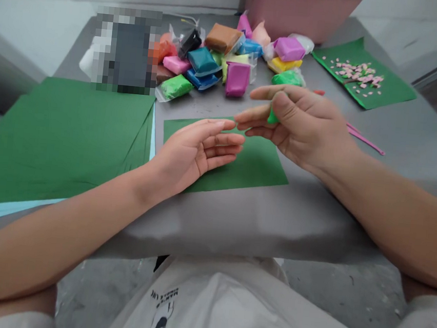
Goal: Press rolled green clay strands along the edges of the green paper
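Between the thumb and fingers of my right hand (303, 120) is a small lump of bright green modelling clay (273, 114), partly hidden by the thumb. My left hand (200, 152) holds nothing; its fingers are stretched out and slightly curled, the palm turned toward the right hand. The fingertips of both hands come close together, and whether they touch I cannot tell. Under them lies a green sheet of paper (257, 167), partly covered by the left hand.
Several bagged clay packs (237, 79) in many colours are heaped at the back. A stack of green sheets (62, 138) lies left. Pink clay tools (367, 139) lie behind the right wrist. A green sheet with a pink blossom tree (395, 93) sits back right, near a pink bin (294, 14).
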`<state>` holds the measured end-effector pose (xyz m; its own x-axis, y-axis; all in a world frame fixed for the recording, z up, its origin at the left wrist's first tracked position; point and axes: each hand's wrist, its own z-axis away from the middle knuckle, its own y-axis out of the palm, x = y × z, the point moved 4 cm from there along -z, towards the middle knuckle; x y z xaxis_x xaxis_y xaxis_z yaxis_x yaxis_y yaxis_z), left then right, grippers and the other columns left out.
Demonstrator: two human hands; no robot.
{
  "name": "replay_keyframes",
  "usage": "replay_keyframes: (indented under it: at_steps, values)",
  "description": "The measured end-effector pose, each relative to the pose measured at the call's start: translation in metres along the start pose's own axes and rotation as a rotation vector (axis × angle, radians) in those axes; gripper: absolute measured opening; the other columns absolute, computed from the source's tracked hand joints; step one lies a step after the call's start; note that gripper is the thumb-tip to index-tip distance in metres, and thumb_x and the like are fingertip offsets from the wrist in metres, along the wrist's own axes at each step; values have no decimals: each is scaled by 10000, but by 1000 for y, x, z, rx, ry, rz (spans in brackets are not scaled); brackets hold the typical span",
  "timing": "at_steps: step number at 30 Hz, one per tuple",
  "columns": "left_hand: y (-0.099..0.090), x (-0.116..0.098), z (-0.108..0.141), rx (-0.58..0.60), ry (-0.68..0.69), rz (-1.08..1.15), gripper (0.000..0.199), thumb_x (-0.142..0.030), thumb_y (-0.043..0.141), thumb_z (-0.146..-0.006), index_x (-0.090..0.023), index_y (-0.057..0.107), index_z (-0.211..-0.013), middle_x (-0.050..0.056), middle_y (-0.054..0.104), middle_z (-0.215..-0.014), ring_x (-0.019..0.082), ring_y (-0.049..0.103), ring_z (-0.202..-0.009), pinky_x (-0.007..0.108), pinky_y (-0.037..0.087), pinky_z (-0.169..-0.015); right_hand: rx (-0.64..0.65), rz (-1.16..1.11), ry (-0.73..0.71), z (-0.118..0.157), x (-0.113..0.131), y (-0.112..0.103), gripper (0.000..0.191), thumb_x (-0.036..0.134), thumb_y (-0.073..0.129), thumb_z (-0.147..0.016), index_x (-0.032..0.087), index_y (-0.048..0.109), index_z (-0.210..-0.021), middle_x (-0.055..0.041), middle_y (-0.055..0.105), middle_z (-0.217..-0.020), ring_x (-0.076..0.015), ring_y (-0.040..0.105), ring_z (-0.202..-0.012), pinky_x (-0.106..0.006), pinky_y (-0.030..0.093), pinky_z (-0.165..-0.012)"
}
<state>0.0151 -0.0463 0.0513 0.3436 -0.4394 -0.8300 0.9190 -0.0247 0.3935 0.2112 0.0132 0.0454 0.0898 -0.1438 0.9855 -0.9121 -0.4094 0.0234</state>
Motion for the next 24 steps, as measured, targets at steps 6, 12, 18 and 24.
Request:
replay_keyframes:
  at_steps: [6, 12, 18, 24]
  values:
    - [-1, 1, -1, -2, 1, -6, 94, -296, 770, -1024, -205, 774, -1002, 80, 862, -1007, 258, 862, -1097, 439, 665, -1165, 97, -32, 57, 4, 9, 1, 449, 592, 960, -943, 325, 775, -1254, -42, 873, -1430, -298, 883, -1232, -446, 768, -986]
    - [-2, 1, -2, 5, 10, 13, 92, -285, 751, -1029, -202, 776, -997, 63, 842, -955, 219, 837, -967, 420, 677, -1123, 67, -13, 73, 0, 0, -6, 553, 486, 1009, -904, 325, 748, -1364, -42, 841, -1499, -296, 872, -1305, -401, 784, -943]
    - [-1, 0, -1, -14, 6, -4, 103, -299, 796, -1002, -203, 762, -988, 73, 846, -984, 238, 847, -993, 439, 674, -1144, 83, -30, 149, 1, 5, 1, 676, 867, 864, -942, 218, 748, -1092, -82, 894, -956, -279, 895, -774, -320, 692, -577]
    - [-1, 0, -2, -7, 0, 5, 98, -296, 788, -997, -210, 753, -966, 61, 843, -956, 243, 845, -1014, 446, 676, -1150, 26, -41, 99, 2, 7, 0, 685, 915, 877, -886, 259, 727, -1016, -46, 843, -867, -292, 889, -862, -335, 661, -589]
